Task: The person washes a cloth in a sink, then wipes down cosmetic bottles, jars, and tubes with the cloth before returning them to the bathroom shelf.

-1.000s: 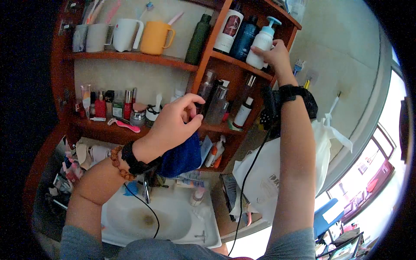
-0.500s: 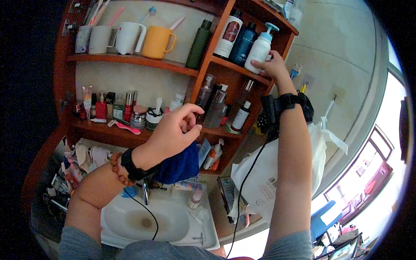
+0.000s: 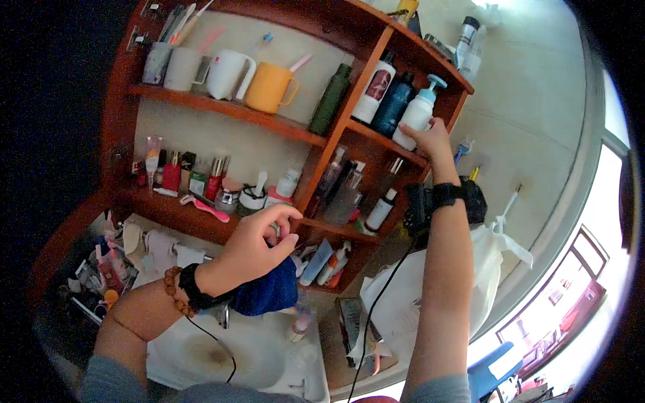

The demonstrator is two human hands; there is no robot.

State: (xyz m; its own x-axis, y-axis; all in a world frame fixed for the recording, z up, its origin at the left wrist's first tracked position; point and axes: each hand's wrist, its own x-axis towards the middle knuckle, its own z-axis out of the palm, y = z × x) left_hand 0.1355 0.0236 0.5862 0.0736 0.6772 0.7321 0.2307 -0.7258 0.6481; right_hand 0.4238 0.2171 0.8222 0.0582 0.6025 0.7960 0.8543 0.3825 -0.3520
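Observation:
My right hand (image 3: 433, 141) is at a white pump bottle (image 3: 418, 115) with a pale blue pump head, its thumb across the front and its fingers round the right side. The bottle stands upright on the right-hand shelf, beside a dark blue bottle (image 3: 395, 104) and a white bottle with a dark red label (image 3: 374, 92). Lower and to the left, my left hand (image 3: 252, 245) hangs in front of the lower shelf. Its fingers are loosely curled, thumb and forefinger apart, and nothing shows between them. A dark blue cloth (image 3: 269, 292) is behind and below it.
Upper shelf: several mugs, including a yellow mug (image 3: 270, 88), and a dark green bottle (image 3: 330, 101). Cosmetics and a pink razor-like item (image 3: 207, 208) line the lower shelf. Below are the sink (image 3: 262, 352) and faucet (image 3: 225, 316). A white bag (image 3: 487, 262) hangs at right; black cables trail from my wrists.
The view has tilted up, so the shelves sit lower in the picture. My right hand stays at the pump bottle, which keeps its place. My left hand has shifted slightly left against the shelves.

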